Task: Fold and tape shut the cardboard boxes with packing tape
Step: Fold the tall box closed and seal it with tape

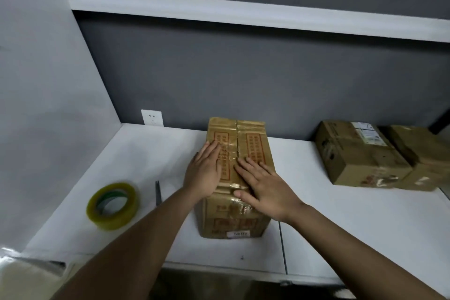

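a cardboard box (246, 153) with red printed panels stands on the white table (341, 226), about in the middle, its far end near the dark grey wall (243, 75). its top flaps are folded down and meet along a centre seam, with glossy tape showing over the seam and down the near face. the person's left hand (203, 173) lies flat on the left flap, fingers (214, 147) straight and together, pressing down and gripping nothing. the right hand (265, 186) lies flat as well, fingers spread across the seam and the right flap, the thumb reaching over the near top edge; it too holds nothing.

to the left of the box, apart from it, a roll of packing tape (112, 206) sits tilted on the table, yellowish with a green core. between the roll and the box lie scissors (158, 192), mostly hidden behind the left forearm. further right, well apart, two more cardboard boxes (360, 156) sit touching side by side against the wall, the nearer one with a white label on top. a white wall socket (152, 117) sits at the back left corner, and a white shelf (243, 11) runs across above.
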Demonstrator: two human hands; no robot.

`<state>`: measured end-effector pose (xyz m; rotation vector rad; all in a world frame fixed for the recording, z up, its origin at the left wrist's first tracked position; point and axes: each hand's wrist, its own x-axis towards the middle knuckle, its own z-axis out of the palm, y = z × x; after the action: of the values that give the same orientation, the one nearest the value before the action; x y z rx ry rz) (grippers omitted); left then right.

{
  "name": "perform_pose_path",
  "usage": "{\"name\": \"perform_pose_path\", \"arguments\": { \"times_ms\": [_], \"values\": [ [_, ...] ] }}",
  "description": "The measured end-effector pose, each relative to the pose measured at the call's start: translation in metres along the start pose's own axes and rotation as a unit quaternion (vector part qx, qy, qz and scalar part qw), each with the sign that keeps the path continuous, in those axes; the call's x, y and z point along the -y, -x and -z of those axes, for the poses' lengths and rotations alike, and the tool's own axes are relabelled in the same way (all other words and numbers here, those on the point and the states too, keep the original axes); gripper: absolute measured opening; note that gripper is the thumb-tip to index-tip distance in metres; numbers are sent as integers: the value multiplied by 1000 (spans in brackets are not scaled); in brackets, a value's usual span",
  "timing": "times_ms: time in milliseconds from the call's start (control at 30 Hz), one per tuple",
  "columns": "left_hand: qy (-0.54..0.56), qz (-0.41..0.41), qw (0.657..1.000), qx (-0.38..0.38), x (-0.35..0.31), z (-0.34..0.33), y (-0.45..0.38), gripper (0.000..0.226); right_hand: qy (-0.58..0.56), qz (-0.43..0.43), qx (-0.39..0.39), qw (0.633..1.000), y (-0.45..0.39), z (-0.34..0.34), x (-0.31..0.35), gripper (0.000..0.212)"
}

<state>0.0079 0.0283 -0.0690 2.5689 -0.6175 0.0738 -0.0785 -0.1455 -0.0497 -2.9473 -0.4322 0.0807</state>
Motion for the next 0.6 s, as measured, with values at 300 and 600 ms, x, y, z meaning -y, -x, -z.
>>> {"name": "perform_pose_path", "arguments": {
  "times_ms": [300, 600],
  "values": [
    [98, 42, 994, 12, -8, 0, 9, 50, 85, 52, -107, 989, 21, -21, -2, 82],
    [81, 130, 988, -7, -27, -5, 33, 55, 147, 119, -109, 976, 23, -19, -17, 78]
  ]
}}
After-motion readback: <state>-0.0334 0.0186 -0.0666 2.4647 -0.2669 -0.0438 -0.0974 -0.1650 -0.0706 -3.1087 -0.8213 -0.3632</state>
